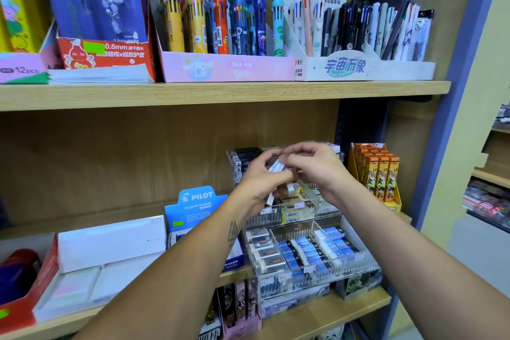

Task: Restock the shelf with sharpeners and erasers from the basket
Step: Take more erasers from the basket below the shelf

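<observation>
Holding a small white eraser (276, 167) between both hands, you have it raised in front of the clear tiered rack (345, 232) on the lower shelf (345, 303).

- Left hand (262, 181): fingers curled, thumb and fingertips pinching the lower end of the eraser; more small packs seem tucked in the palm, but you cannot tell how many.
- Right hand (314, 165): fingers curled, pinching the upper end of the same eraser from the 3 o'clock side.
- Rack, top tier, directly behind your hands: dark packs (244, 157) at 10 o'clock of the hands, yellow-labelled packs (298, 211) at 6 o'clock.
- Rack, lower tier: white erasers with dark sleeves (263, 251) in the left compartment, blue-sleeved erasers (317, 251) in the middle and right compartments.
- Blue eraser display box (197, 205): at 9 o'clock of the rack, just beside it.
- Orange boxes (379, 171): at 3 o'clock of your hands, upright in a yellow stand.
- White flat boxes (110, 243): far toward 9 o'clock on the lower shelf.
- Upper shelf (220, 94), 12 o'clock: character pens (220, 16) in a pink tray, slim pens (358, 27) in a white tray beside it.
</observation>
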`<state>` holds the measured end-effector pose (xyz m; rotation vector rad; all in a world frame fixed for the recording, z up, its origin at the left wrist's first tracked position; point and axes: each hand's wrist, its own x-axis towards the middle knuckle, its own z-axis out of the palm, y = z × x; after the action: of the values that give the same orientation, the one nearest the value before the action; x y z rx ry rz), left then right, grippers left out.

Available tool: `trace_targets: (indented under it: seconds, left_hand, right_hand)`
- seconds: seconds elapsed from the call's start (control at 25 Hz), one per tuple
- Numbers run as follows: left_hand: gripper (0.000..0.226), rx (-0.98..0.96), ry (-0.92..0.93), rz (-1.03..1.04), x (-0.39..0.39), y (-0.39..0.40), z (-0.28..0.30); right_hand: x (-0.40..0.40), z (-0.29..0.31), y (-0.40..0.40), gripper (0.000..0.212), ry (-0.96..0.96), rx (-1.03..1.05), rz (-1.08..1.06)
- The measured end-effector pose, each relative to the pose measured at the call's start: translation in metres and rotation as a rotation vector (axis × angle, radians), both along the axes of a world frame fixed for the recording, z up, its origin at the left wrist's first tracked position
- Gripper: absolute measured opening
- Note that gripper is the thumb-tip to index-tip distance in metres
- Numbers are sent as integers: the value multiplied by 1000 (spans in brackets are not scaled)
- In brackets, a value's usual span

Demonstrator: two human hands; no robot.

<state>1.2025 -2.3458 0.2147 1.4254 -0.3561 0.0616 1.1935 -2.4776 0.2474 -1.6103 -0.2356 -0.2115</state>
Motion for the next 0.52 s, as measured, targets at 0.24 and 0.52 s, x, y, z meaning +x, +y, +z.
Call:
trace_targets:
  seconds: [0.24, 0.52]
  left_hand:
    - [43, -172, 127, -53, 2, 7, 2]
    - [33, -202, 186, 4, 7, 6, 1]
  right_hand:
    - [8, -4, -27, 25, 85, 311, 18]
    - [13, -29, -38, 36, -46, -78, -100]
